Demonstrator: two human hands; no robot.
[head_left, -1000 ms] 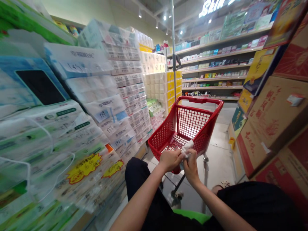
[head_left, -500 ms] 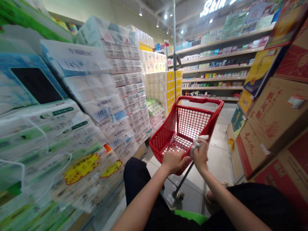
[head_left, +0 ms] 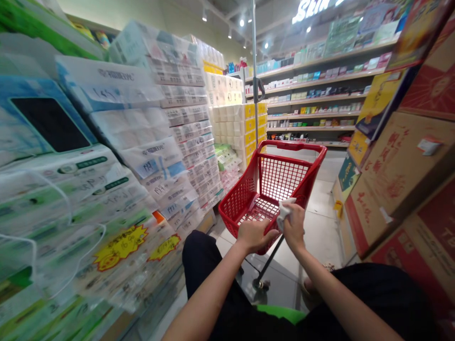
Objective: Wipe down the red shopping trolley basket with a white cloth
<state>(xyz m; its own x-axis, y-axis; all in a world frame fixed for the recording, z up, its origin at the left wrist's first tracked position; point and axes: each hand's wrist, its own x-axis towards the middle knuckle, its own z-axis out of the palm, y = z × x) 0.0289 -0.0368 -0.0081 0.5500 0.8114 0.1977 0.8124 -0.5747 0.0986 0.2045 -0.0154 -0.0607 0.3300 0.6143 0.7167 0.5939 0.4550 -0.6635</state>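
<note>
A red plastic shopping cart (head_left: 277, 180) stands in the aisle straight ahead, its basket holding nothing I can see. My left hand (head_left: 254, 234) is closed on the near rim of the cart. Just to its right, my right hand (head_left: 294, 226) is closed on a crumpled white cloth (head_left: 284, 208), pressing it against the same near rim. Both forearms reach forward over my dark trousers.
Stacked packs of tissue and toilet paper (head_left: 142, 142) with yellow price tags fill the left side. Brown cardboard boxes (head_left: 401, 180) are piled on the right. Shelves of small products (head_left: 313, 94) line the far wall, and a metal pole (head_left: 255, 71) rises behind the cart.
My right hand with the white cloth has moved right and up along the cart's near rim. The left hand has kept its hold on the rim.
</note>
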